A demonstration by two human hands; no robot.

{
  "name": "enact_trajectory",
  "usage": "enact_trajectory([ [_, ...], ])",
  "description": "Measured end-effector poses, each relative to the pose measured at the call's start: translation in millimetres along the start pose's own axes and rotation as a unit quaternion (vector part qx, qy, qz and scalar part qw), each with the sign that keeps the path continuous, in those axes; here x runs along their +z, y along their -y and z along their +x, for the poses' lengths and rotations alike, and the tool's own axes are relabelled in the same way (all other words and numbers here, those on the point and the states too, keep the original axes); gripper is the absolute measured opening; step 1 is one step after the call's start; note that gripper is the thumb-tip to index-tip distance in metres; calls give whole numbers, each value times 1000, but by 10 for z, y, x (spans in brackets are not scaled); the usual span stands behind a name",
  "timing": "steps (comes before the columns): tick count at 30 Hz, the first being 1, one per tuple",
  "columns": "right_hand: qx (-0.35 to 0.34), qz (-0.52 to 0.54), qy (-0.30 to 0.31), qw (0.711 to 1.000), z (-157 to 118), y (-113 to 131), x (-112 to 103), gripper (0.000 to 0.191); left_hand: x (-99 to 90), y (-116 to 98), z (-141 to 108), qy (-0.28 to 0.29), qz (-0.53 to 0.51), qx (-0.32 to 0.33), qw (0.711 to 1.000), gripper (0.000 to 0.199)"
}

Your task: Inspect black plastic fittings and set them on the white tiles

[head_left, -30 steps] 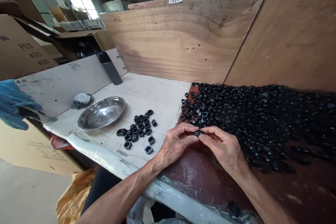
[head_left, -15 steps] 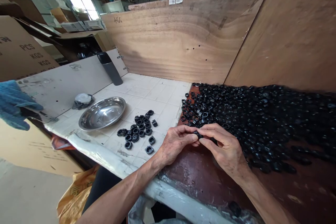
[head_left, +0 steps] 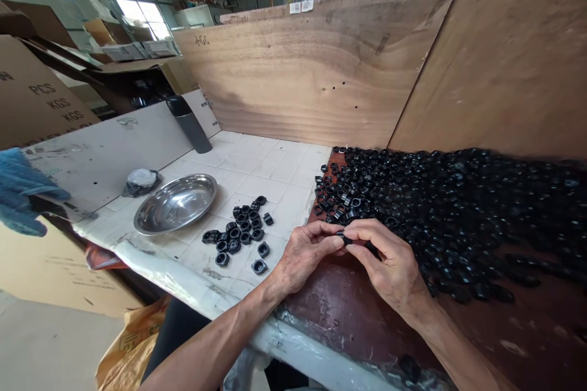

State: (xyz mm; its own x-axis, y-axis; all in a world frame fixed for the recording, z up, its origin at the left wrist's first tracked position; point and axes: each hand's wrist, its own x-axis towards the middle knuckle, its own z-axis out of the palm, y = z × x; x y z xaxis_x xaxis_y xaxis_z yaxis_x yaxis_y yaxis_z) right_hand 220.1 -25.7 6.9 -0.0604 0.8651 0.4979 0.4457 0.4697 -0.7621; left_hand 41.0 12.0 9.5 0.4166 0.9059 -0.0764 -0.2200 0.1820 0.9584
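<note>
Left hand (head_left: 301, 255): fingers pinch black ring (head_left: 344, 238)
Right hand (head_left: 395, 264): fingers pinch its right side
Ring's axis: mostly covered, direction unclear

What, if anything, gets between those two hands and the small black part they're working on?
Nothing visible: the left hand and right hand meet at the small black part, gripping it directly. The pile of black parts lies behind and to the right, not between.

One head-worn camera looks from close above the table (head_left: 259, 165). It faces forward and down, toward the far board (head_left: 293, 76).
</note>
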Motion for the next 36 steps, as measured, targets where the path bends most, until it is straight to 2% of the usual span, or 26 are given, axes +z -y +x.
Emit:
enact_trajectory([
  [3,49,-5,-15,999,-12,-16,15,22,15,-13,-9,-6,14,14,1000,29],
  [5,70,-26,-20,997,-22,-23,27,33,21,-6,-10,-12,63,60,996,24],
  [7,65,-53,-8,996,-29,-16,26,33,21,18,-6,-7,107,117,987,21],
  [9,57,-65,13,996,-31,3,9,30,16,49,0,-4,110,145,983,20],
  [13,35,-63,52,996,-20,26,-36,24,1,72,6,-13,45,101,994,22],
  [15,32,-81,61,994,-14,16,-43,18,-4,51,3,-16,52,101,993,23],
  [18,32,-112,55,992,-13,1,-37,40,-3,14,2,-18,93,120,988,24],
  [22,65,-87,48,993,-14,30,-31,31,1,22,10,-18,71,108,991,22],
  [26,63,-87,44,993,-4,91,-38,41,-6,48,18,-25,60,102,993,22],
  [29,65,-66,35,995,9,123,-50,23,-14,45,19,-24,67,104,992,23],
  [33,64,-71,43,994,27,108,-64,23,-19,45,18,-15,60,101,993,25],
  [36,58,-49,37,996,28,67,-52,14,-17,57,17,-5,31,77,997,26],
])
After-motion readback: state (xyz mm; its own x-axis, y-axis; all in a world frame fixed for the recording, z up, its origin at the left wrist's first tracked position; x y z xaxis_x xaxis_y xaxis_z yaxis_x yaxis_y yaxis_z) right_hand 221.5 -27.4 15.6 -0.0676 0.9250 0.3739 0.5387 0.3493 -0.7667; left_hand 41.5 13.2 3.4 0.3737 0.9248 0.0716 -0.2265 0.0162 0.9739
